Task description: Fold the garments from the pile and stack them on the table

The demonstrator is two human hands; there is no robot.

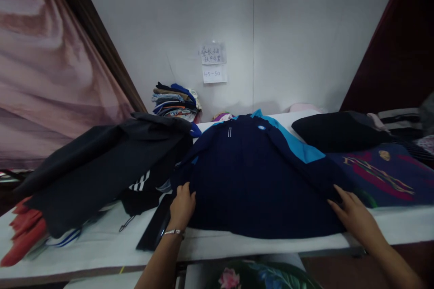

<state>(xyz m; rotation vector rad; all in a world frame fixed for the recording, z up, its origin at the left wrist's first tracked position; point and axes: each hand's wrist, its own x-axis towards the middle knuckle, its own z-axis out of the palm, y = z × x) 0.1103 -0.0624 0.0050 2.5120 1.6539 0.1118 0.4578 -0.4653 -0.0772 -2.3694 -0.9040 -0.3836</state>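
A navy jacket with bright blue shoulder panels lies spread out in front of me, collar toward the wall and hem toward me. At its left edge, my left hand, with a bracelet on the wrist, has its fingers curled on the dark fabric of the sleeve. My right hand is at the lower right edge, thumb and forefinger apart and touching the sleeve end. Dark cloth hides part of the fingertips on both sides. Under the left wrist lies a flat black board.
Dark grey garments are heaped on the left, above a coral cloth. A folded stack stands by the wall beneath paper notes. On the right lie a folded black garment and a patterned navy one. The white table has its edge near me.
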